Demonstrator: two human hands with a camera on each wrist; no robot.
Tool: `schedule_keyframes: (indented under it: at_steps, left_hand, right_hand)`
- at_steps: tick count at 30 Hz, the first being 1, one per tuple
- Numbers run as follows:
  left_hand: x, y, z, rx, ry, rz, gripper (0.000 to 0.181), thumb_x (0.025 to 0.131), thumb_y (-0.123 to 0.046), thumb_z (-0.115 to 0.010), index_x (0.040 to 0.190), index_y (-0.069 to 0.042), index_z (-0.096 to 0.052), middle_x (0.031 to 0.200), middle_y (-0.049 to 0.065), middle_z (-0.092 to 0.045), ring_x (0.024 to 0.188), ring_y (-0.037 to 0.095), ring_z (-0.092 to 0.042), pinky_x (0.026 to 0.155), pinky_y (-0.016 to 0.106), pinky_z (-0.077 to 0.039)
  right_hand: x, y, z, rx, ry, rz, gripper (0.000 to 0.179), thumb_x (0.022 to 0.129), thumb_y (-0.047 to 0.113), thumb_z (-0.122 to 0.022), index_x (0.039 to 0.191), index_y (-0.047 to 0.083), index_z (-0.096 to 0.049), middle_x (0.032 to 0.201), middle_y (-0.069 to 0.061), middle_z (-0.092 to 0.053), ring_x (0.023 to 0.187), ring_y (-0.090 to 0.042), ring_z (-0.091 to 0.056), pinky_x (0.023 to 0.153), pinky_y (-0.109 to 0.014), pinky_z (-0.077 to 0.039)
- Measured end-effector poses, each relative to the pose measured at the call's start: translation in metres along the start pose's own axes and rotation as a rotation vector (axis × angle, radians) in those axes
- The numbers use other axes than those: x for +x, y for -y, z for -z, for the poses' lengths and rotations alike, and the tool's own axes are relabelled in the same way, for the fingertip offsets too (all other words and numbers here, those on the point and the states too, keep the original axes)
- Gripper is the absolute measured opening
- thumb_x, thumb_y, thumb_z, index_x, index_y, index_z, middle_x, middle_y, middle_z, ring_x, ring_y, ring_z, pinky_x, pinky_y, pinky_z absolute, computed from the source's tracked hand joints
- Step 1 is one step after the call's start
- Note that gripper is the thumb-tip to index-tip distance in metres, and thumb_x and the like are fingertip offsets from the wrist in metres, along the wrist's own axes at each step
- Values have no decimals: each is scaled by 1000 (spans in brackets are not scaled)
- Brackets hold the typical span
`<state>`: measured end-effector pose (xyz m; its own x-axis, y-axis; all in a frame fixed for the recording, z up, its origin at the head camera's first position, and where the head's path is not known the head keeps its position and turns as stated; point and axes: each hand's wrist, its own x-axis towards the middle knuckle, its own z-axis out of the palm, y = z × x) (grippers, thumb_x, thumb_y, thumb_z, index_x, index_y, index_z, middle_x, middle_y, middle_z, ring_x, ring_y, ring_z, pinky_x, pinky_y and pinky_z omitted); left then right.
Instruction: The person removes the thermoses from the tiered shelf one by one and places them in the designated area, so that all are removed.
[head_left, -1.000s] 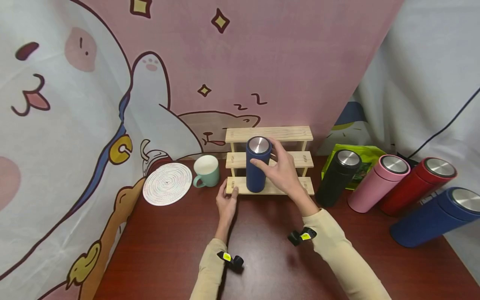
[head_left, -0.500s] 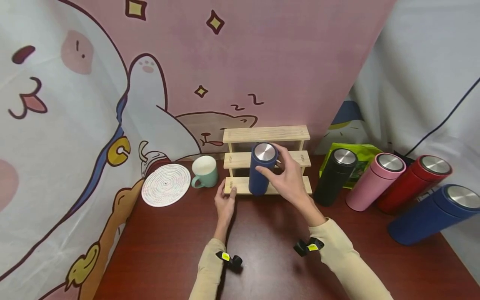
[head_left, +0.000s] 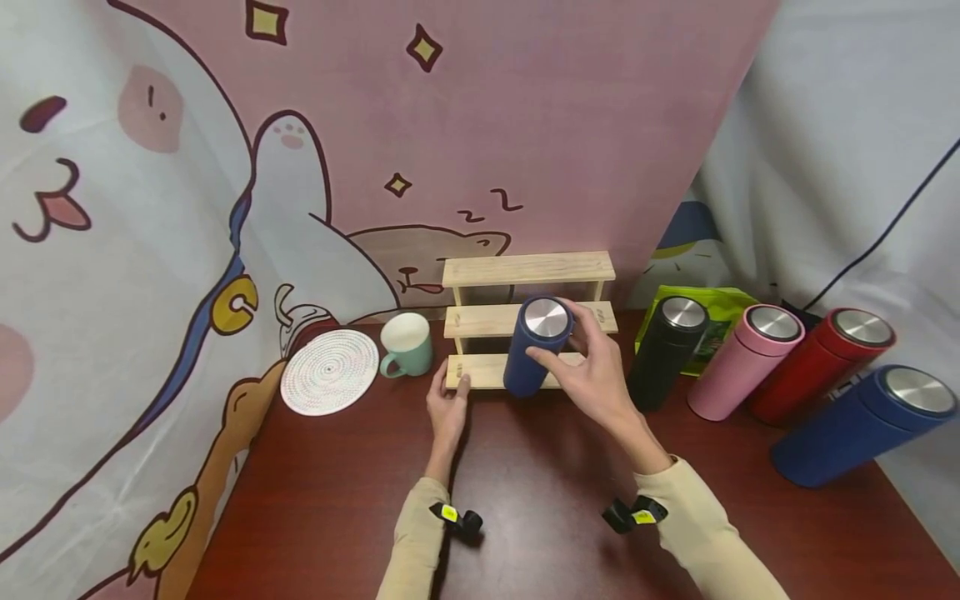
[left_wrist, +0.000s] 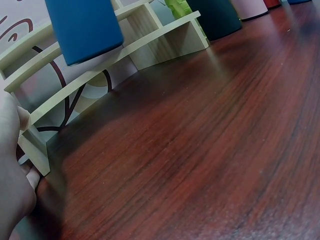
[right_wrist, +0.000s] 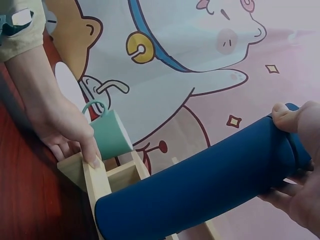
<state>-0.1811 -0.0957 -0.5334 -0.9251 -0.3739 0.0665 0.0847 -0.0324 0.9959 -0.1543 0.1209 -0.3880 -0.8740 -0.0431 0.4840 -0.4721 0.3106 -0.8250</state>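
In the head view my right hand [head_left: 596,379] grips a dark blue thermos [head_left: 528,358] near its steel-topped lid, thumb in front and fingers behind. The thermos leans slightly, its base overlapping the lowest board of a three-tier wooden shelf [head_left: 528,268]. From the left wrist, the base of the blue thermos [left_wrist: 85,30] shows close by the front edge of that board. My left hand [head_left: 447,410] holds the left end of the lowest board, thumb on top. The right wrist view shows the left hand [right_wrist: 65,120] there, with fingers below the board.
A mint green mug [head_left: 408,346] and a round woven mat [head_left: 330,372] lie left of the shelf. To the right stand a black thermos [head_left: 670,350], a pink one [head_left: 742,362], a red one [head_left: 821,367] and a larger blue one [head_left: 862,425]. Behind them sits a green bag [head_left: 705,342].
The right hand has drawn the blue thermos to the right and toward me along the lowest board, and it leans more. The left hand keeps its hold on the shelf.
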Motion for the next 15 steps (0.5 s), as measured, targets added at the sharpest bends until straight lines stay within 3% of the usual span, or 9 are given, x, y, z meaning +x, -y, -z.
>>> schedule_keyframes:
  at_steps: [6, 11, 15]
  left_hand:
    - [1, 1, 1, -21, 1, -20, 55, 93, 1, -68, 144, 7, -50, 132, 28, -64, 104, 25, -66, 78, 16, -50]
    - [1, 1, 1, -6, 0, -26, 55, 92, 1, -69, 144, 7, -51, 130, 28, -65, 99, 21, -67, 75, 15, -50]
    - [0, 0, 0, -6, 1, -31, 54, 92, 1, -68, 144, 8, -51, 129, 29, -65, 100, 24, -66, 76, 15, -50]
  right_hand:
    - [-7, 2, 12, -4, -6, 5, 72, 79, 11, -87, 142, 11, -53, 130, -9, -65, 119, -27, -66, 97, -16, -50]
    - [-14, 2, 24, -15, -12, -8, 70, 79, 9, -87, 141, 11, -54, 132, -8, -65, 122, -25, -64, 98, -13, -47]
    - [-21, 0, 33, -46, -19, -17, 70, 80, 8, -86, 142, 11, -53, 134, -9, -64, 122, -10, -63, 98, -11, -46]
